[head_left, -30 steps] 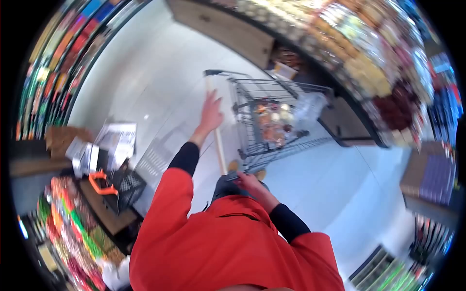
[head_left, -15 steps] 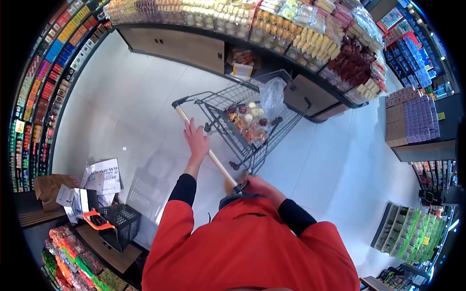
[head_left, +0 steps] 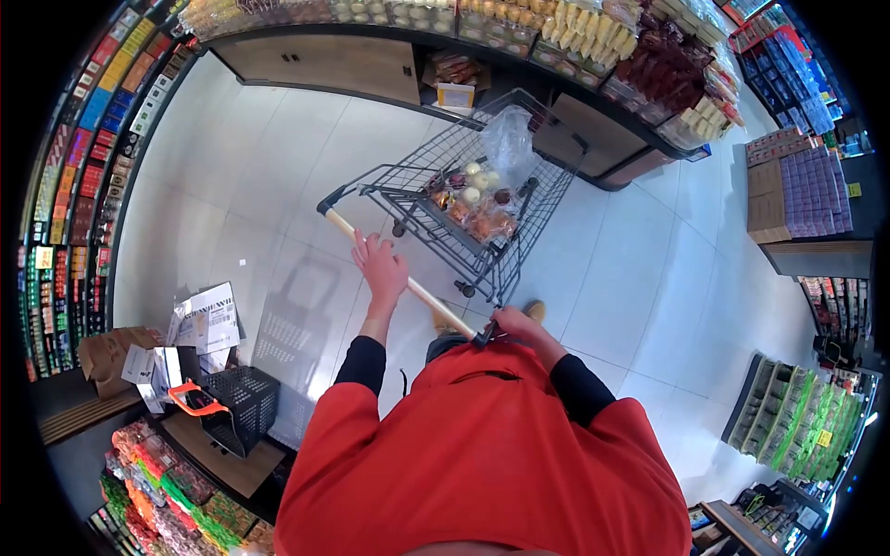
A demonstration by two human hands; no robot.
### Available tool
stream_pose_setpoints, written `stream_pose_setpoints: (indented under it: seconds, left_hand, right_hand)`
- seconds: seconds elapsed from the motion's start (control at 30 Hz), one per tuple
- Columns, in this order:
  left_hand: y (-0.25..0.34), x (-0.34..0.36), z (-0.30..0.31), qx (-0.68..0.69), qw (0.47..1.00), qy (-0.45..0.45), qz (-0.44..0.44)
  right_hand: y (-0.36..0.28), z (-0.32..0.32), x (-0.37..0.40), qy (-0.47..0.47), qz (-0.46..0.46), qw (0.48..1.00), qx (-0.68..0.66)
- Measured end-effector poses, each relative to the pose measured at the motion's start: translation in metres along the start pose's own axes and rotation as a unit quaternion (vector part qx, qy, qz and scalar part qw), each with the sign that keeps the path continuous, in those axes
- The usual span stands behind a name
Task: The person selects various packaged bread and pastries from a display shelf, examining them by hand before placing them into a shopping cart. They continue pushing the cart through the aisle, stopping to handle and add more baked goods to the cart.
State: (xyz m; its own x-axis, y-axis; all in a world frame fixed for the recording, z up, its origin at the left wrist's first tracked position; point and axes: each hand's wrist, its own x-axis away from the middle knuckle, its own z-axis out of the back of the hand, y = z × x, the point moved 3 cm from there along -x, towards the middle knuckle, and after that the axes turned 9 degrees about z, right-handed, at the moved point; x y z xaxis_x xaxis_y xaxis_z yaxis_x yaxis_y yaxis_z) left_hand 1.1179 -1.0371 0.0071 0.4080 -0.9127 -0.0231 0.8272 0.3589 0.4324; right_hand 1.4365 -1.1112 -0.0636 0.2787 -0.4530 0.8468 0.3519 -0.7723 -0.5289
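Note:
A wire shopping cart [head_left: 547, 195] stands in front of me, angled up and to the right. Its pale handle bar [head_left: 428, 298] runs diagonally toward my body. My left hand [head_left: 382, 269] rests on the middle of that bar, fingers pointing to its far end and a little apart. At the near end, my right hand [head_left: 515, 326] is closed round the dark corner piece of the handle. Inside the cart lie packaged food items [head_left: 482, 224], some orange, some white and dark round ones, beside a clear plastic bag [head_left: 508, 144].
A long counter [head_left: 334, 69] piled with packaged goods curves across the top. Shelves [head_left: 79, 167] line the left side. A black basket with an orange handle [head_left: 243, 408], cartons [head_left: 206, 320] and a paper bag [head_left: 109, 357] are at lower left. Stacked boxes [head_left: 802, 195] stand at right.
The handle's far end and the cart's contents have shifted slightly left in view, and the counter sits higher. My shoes now show beneath the handle. Both hands remain on the handle.

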Motion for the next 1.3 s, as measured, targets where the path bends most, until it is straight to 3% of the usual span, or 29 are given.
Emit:
stream_pose_setpoints:
  seconds: [0.1, 0.17, 0.23, 0.3, 0.37, 0.43, 0.53, 0.6, 0.67, 0.7, 0.73, 0.87, 1.1, 1.13, 1.17, 1.3]
  left_hand:
    - [0.002, 0.009, -0.006, -0.039, 0.999, 0.01, 0.019]
    - [0.007, 0.014, -0.009, -0.064, 0.997, 0.019, 0.026]
    - [0.016, 0.017, -0.011, -0.113, 0.992, 0.028, 0.057]
    - [0.006, 0.021, -0.027, -0.128, 0.988, 0.062, 0.061]
    - [-0.005, 0.032, -0.042, -0.088, 0.991, 0.074, 0.063]
    - [0.035, 0.065, -0.04, -0.014, 0.986, 0.091, 0.138]
    - [0.063, 0.12, -0.076, -0.014, 0.977, 0.108, 0.182]
    - [0.1, 0.159, -0.088, -0.017, 0.973, 0.118, 0.195]
    - [0.133, 0.183, -0.094, 0.012, 0.95, 0.124, 0.286]
    - [0.145, 0.189, -0.098, 0.015, 0.947, 0.134, 0.291]
    - [0.154, 0.198, -0.101, 0.007, 0.942, 0.143, 0.304]
    - [0.183, 0.223, -0.106, -0.007, 0.92, 0.174, 0.351]
    - [0.238, 0.252, -0.12, -0.076, 0.872, 0.215, 0.433]
    - [0.234, 0.261, -0.131, -0.085, 0.857, 0.21, 0.462]
    - [0.282, 0.249, -0.109, -0.061, 0.846, 0.188, 0.496]
    - [0.303, 0.263, -0.131, -0.106, 0.83, 0.2, 0.51]
  right_hand:
    - [0.016, 0.013, -0.012, -0.045, -0.001, 0.998, 0.041]
    - [0.022, 0.019, -0.016, -0.103, 0.053, 0.991, 0.062]
    - [0.048, 0.033, -0.043, -0.169, 0.162, 0.953, 0.19]
    - [0.026, 0.051, -0.01, -0.188, 0.139, 0.968, 0.092]
    - [0.027, 0.081, 0.002, -0.181, 0.218, 0.954, 0.094]
    - [0.042, 0.125, 0.0, -0.19, 0.286, 0.933, 0.108]
    - [0.058, 0.205, 0.003, -0.213, 0.258, 0.934, 0.123]
    - [0.067, 0.259, 0.017, -0.179, 0.218, 0.949, 0.142]
    - [0.06, 0.307, 0.031, -0.158, 0.225, 0.951, 0.142]
    - [0.054, 0.327, 0.031, -0.138, 0.233, 0.952, 0.14]
    - [0.061, 0.339, 0.02, -0.129, 0.234, 0.961, 0.074]
    - [0.033, 0.381, 0.008, -0.124, 0.244, 0.958, 0.091]
    - [-0.012, 0.412, -0.044, -0.182, 0.281, 0.924, 0.187]
    - [-0.018, 0.423, -0.049, -0.198, 0.299, 0.909, 0.213]
    - [-0.027, 0.435, -0.05, -0.191, 0.303, 0.91, 0.21]
    - [-0.05, 0.503, -0.058, -0.163, 0.264, 0.922, 0.233]
